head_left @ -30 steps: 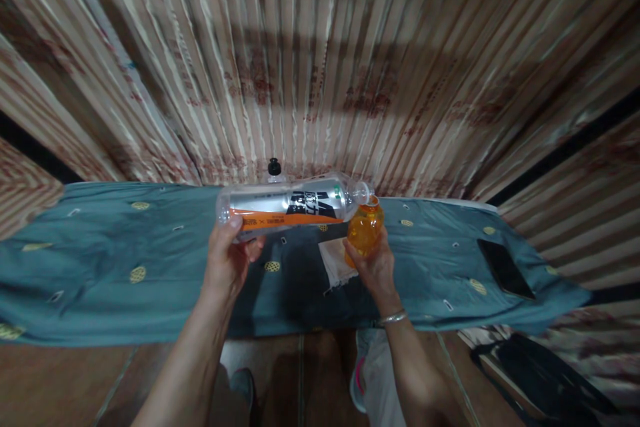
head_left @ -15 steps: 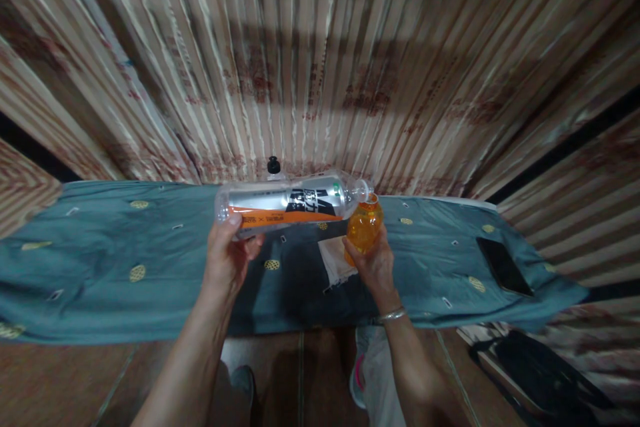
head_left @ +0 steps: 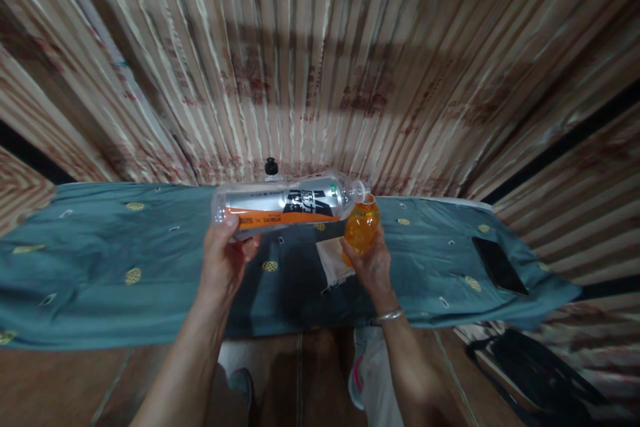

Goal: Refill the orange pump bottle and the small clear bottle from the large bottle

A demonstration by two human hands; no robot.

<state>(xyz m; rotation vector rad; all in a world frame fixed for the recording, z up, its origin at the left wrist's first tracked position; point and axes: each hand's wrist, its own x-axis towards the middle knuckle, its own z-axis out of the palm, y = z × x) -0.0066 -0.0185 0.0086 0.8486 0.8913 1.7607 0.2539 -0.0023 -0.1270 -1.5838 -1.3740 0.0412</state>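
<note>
Clear bottle (head_left: 280, 207), with its silver and orange label, lay nearly level in mid-scene above the covered table, base to the left and open neck to the right. On my remote feed I saw the left hand (head_left: 225, 257) grasping it near the base, thumb on the near side and fingers curled beneath. The right hand (head_left: 374, 260) was wrapped around an orange bottle (head_left: 363, 223), which stood roughly upright with its mouth just below the clear neck. I could not tell whether the two rims touched, nor whether the orange bottle's hidden base met the table.

Just left of the right hand I made out a pale cloth (head_left: 333, 257), partly covered by hand and bottle. On the far side, behind the clear bottle, a black cap (head_left: 271, 166) showed above something mostly hidden. A dark phone (head_left: 500, 265) lay well to the right on the blue-green tablecloth (head_left: 165, 280). Beyond the far edge I had a striped curtain (head_left: 300, 47); at near right, a black bag (head_left: 545, 373).
</note>
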